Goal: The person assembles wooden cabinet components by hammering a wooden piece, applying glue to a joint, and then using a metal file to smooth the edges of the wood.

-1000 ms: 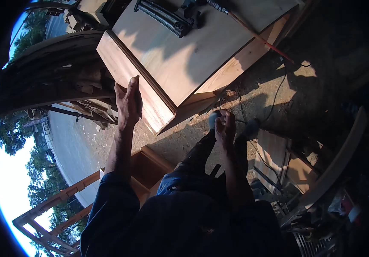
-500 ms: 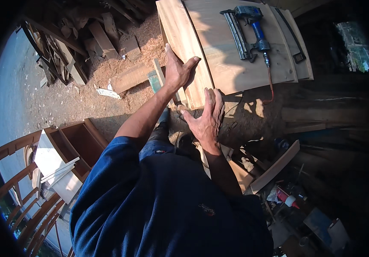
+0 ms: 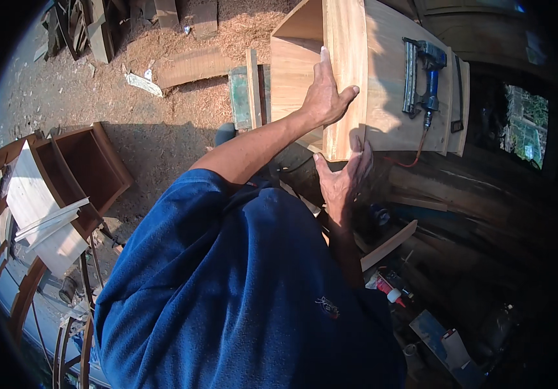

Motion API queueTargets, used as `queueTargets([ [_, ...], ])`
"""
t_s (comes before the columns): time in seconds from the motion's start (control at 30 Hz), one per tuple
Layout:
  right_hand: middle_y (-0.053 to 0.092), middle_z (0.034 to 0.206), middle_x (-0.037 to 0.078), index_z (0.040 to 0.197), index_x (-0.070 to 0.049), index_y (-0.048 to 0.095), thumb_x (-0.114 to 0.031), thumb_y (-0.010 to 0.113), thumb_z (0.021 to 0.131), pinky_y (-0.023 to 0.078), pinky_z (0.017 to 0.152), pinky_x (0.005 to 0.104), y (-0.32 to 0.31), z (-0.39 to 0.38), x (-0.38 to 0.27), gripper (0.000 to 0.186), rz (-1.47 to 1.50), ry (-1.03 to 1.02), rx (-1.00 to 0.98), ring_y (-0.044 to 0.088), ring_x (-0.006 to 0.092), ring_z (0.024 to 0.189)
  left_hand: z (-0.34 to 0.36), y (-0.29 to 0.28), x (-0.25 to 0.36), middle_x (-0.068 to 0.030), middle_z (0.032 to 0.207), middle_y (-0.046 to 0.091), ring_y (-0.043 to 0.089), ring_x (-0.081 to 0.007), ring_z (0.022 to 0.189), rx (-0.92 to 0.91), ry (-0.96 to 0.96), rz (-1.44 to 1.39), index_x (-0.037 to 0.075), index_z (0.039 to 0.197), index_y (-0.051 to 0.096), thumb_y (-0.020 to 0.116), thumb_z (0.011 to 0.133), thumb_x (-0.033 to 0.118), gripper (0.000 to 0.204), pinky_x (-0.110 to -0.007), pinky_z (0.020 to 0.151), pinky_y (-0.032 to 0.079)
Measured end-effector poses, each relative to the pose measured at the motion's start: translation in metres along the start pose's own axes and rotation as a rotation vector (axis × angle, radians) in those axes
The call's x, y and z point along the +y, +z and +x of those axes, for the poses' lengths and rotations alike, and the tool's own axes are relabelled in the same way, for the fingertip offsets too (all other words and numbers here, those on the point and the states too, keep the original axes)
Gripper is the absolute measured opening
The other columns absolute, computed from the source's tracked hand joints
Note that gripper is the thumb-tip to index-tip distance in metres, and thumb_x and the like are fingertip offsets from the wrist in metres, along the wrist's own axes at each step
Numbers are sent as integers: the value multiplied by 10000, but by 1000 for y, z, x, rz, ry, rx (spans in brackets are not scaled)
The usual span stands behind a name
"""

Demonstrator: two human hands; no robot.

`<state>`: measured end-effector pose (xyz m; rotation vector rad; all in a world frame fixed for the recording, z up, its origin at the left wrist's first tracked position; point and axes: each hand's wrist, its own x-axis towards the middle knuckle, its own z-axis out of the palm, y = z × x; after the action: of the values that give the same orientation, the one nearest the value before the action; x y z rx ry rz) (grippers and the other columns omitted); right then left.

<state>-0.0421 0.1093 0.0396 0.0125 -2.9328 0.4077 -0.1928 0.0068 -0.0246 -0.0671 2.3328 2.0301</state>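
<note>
A pale wooden board [image 3: 346, 39] lies along the near left edge of a box-like wooden cabinet [image 3: 295, 74], whose open side shows on the left. My left hand [image 3: 325, 97] rests on this board, its fingers and thumb spread over the left edge and top. At the board's near end is my right hand [image 3: 342, 181], its thumb at one corner and its fingers at the other, spanning the width. On the cabinet's broad panel [image 3: 386, 84], to the right of both hands, lies a blue nail gun [image 3: 429, 78] with a reddish hose [image 3: 415, 159].
Sawdust and a loose plank [image 3: 195, 67] cover the ground at upper left, near a green block [image 3: 240, 97]. A brown drawer-like box [image 3: 97, 168] with white boards [image 3: 42, 214] stands at left. Scraps, a red bottle [image 3: 389, 290] and a curved wood strip [image 3: 389, 246] lie at lower right.
The view has shifted, so the cabinet sits further right and more of its open side shows. My right thumb has come against the board's near corner; my left hand stays on the board.
</note>
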Motion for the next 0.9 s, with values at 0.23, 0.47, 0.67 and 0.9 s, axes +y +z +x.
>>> queueTargets([
  [0.23, 498, 1358, 253, 1404, -17, 443, -358, 812, 782, 382, 1077, 521, -10, 8, 8, 799, -39, 16, -116, 471, 433, 1280, -25, -33, -35, -244, 1239, 620, 656, -344, 1068, -125, -128, -184, 41, 1518, 325, 435, 1049, 297, 546, -429, 959, 513],
  [0.47, 533, 1347, 262, 1446, -19, 416, -229, 770, 756, 422, 1063, 464, -24, 60, -11, 803, -149, 159, -318, 527, 403, 1252, -115, -36, -61, -206, 1181, 610, 567, -388, 1142, -371, 278, -120, 0, 1240, 591, 591, 749, -27, 491, -467, 1009, 461],
  [0.67, 532, 1383, 241, 1410, -72, 489, -257, 748, 747, 399, 1083, 475, -29, 73, 43, 736, -110, 189, -314, 491, 412, 1294, -152, -36, -44, -199, 1188, 594, 573, -381, 1091, -115, 272, -179, 68, 1244, 599, 742, 767, 99, 499, -464, 976, 457],
  [0.9, 568, 1186, 163, 1103, -70, 711, -51, 713, 800, 460, 956, 454, -39, 58, 73, 303, -114, -155, -105, 562, 347, 1098, -151, -15, -41, -161, 1154, 588, 582, -350, 1062, -29, 401, 77, 138, 1164, 669, 781, 736, 155, 442, -491, 973, 430],
])
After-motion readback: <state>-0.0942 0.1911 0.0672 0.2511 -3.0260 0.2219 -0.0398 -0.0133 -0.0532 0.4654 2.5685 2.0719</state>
